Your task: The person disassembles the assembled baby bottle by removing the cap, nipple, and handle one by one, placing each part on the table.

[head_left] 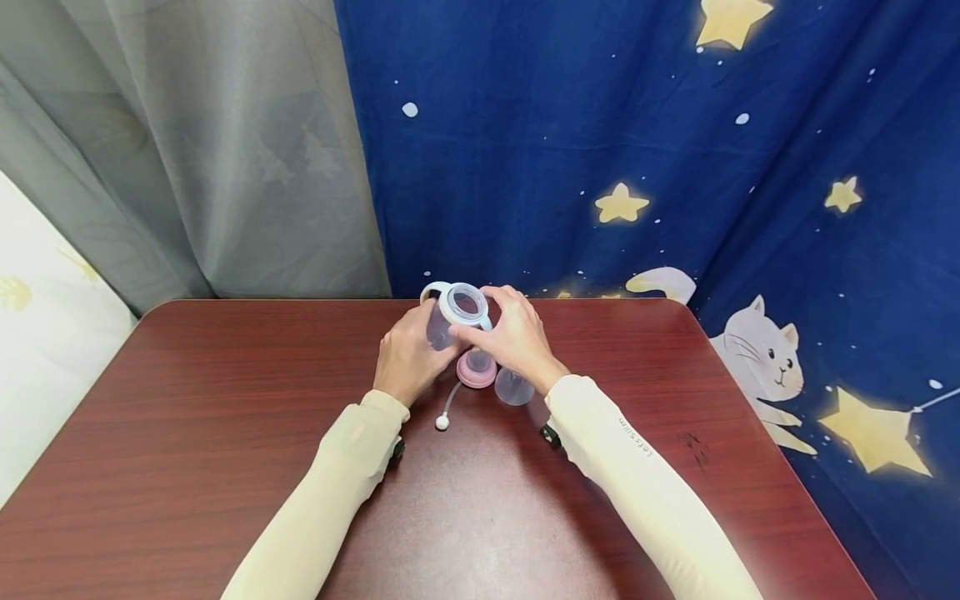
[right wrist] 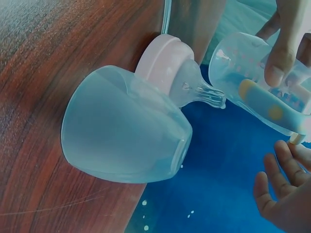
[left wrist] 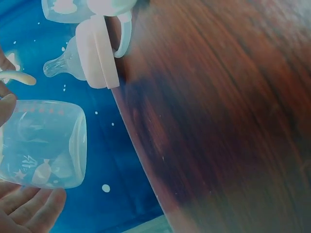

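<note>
My left hand grips a clear baby bottle around its body; its thumb shows on the bottle's side in the right wrist view. A white handle ring with two side handles sits around the bottle's open neck. My right hand spans the ring, thumb on the near side and fingers on the far side. Below the hands a pink collar stands on the table with its clear nipple upward. A thin straw runs from it to a white weighted ball.
A clear domed cap stands just right of the collar. The brown wood table ends at a far edge close behind the hands. Blue star-patterned curtain and grey curtain hang behind it.
</note>
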`<action>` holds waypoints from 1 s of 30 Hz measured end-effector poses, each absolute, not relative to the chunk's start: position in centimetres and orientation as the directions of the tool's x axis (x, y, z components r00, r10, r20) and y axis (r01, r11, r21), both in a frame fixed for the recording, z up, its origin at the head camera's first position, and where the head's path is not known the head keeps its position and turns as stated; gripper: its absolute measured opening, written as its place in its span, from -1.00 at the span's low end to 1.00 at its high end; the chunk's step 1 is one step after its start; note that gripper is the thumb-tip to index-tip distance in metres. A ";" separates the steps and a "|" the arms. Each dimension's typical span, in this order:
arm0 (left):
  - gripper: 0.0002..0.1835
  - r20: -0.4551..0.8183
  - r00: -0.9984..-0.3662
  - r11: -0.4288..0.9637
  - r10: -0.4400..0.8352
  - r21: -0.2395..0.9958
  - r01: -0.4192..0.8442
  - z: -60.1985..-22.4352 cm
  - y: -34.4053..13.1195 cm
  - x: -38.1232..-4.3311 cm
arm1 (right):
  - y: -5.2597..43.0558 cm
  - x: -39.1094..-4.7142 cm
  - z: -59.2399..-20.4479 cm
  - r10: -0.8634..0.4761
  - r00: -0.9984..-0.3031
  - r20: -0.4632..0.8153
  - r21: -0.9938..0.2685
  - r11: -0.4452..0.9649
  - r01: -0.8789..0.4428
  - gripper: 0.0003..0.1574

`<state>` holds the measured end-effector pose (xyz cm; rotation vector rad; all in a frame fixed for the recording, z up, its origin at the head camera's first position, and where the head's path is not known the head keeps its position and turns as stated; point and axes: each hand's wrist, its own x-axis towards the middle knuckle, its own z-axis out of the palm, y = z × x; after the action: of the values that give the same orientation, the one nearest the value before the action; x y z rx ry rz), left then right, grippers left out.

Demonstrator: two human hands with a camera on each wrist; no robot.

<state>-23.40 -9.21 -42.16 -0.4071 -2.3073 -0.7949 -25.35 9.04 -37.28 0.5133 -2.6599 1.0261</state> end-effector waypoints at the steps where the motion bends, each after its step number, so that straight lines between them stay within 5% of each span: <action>1: -0.31 0.668 -0.740 0.767 0.075 0.435 0.471 -42.2 -9.2 -23.4 | 9.1 -25.3 -37.2 -0.228 -0.908 0.351 -0.601 0.690 -0.405 -0.08; 30: -0.24 0.590 -0.806 0.768 0.036 0.500 0.400 -42.7 -10.0 -23.6 | 11.6 -24.5 -35.6 -0.107 -0.851 0.515 -0.661 0.582 -0.473 -0.16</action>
<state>-23.61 -9.97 -42.71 -0.3258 -2.3936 -0.8495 -24.50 11.56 -35.56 0.4659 -2.3920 1.1787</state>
